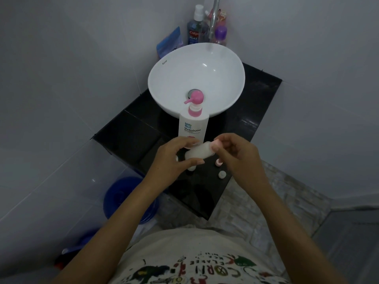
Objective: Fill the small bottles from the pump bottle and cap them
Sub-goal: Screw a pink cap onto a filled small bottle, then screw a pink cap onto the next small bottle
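A white pump bottle [193,124] with a pink pump head stands on the black counter [127,130] in front of the basin. My left hand [172,158] holds a small translucent white bottle [200,153] tilted on its side above the counter. My right hand [235,154] pinches a pink cap [215,143] at that bottle's neck. On the counter below lie a loose pink cap [218,162] and a white cap [222,174]. Another small bottle [191,168] stands mostly hidden under my left hand.
A white round basin [225,64] sits on the counter, with a chrome tap [214,19] and several toiletry bottles [194,29] behind it. A blue bucket [123,197] stands on the floor at the left. Tiled walls close in on both sides.
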`<control>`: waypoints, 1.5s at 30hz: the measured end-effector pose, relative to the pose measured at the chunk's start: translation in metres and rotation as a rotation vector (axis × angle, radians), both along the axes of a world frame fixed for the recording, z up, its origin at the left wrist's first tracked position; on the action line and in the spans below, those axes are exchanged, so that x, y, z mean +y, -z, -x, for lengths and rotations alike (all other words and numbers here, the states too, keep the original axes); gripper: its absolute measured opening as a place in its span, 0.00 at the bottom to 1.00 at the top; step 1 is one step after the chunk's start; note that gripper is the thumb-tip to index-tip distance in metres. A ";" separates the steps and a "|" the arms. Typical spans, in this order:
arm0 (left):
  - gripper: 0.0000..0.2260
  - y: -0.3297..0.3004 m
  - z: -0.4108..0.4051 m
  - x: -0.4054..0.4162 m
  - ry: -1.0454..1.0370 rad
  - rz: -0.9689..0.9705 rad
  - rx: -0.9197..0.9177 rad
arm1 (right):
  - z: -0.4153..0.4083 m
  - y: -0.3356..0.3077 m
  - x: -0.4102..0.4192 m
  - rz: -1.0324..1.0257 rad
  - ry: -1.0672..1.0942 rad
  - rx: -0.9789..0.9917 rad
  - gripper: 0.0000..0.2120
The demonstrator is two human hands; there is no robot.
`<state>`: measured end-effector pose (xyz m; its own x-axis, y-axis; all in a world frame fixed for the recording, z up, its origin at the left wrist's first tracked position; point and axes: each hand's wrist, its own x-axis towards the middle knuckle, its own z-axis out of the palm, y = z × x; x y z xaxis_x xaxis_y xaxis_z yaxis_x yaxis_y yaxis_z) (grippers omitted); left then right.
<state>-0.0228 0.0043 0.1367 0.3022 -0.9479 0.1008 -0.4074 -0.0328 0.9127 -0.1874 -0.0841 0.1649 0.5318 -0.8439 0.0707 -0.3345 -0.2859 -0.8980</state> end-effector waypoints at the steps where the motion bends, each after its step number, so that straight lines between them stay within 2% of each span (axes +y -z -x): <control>1: 0.21 0.002 -0.003 0.002 -0.010 -0.005 0.001 | 0.001 0.001 -0.004 0.077 0.002 0.042 0.07; 6: 0.17 0.015 -0.019 0.015 -0.093 -0.061 -0.049 | -0.001 0.023 -0.023 0.315 -0.048 0.279 0.08; 11: 0.14 0.029 -0.022 0.020 -0.112 -0.117 -0.076 | -0.013 0.068 -0.033 0.273 -0.167 0.561 0.08; 14: 0.15 0.038 -0.022 0.014 -0.082 -0.154 -0.150 | -0.018 0.090 -0.035 0.258 -0.224 0.665 0.09; 20: 0.19 0.057 -0.023 -0.011 -0.019 -0.205 -0.402 | -0.021 0.106 -0.038 0.244 -0.205 0.685 0.09; 27: 0.24 0.078 -0.021 -0.036 0.103 -0.314 -0.654 | -0.015 0.107 -0.040 0.180 -0.205 0.697 0.17; 31: 0.23 0.083 -0.019 -0.045 0.142 -0.355 -0.751 | -0.005 0.102 -0.045 0.164 -0.124 0.659 0.20; 39: 0.13 0.085 -0.017 -0.051 0.165 -0.377 -0.770 | 0.012 0.108 -0.066 0.064 0.035 0.668 0.15; 45: 0.11 0.071 -0.022 -0.044 0.080 -0.261 -0.668 | -0.002 0.122 -0.079 -0.008 -0.084 0.941 0.11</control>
<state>-0.0013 -0.0402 0.0658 0.1838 -0.9829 0.0069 -0.8861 -0.1627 0.4340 -0.1851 -0.1627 0.0428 0.4264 -0.7990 -0.4239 -0.9015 -0.3372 -0.2713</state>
